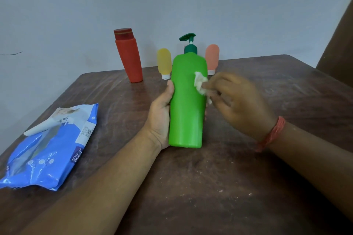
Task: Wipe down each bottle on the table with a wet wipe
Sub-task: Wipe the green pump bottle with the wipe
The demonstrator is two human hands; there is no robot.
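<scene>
A tall green pump bottle (pixel 186 105) with a dark green pump head is held in the middle of the view, tilted slightly away from me. My left hand (pixel 161 118) grips its left side from behind, thumb on the front edge. My right hand (pixel 240 105) pinches a crumpled white wet wipe (pixel 200 84) and presses it against the bottle's upper right face. Behind stand a red bottle (pixel 129 57) with a dark red cap, a small yellow tube (pixel 164 63) and a small peach tube (pixel 212 58), both cap down.
A blue pack of wet wipes (pixel 51 147) lies on the left of the brown wooden table (pixel 210 187), its flap lifted. A pale wall rises right behind the table's far edge. A dark brown surface shows at the right edge.
</scene>
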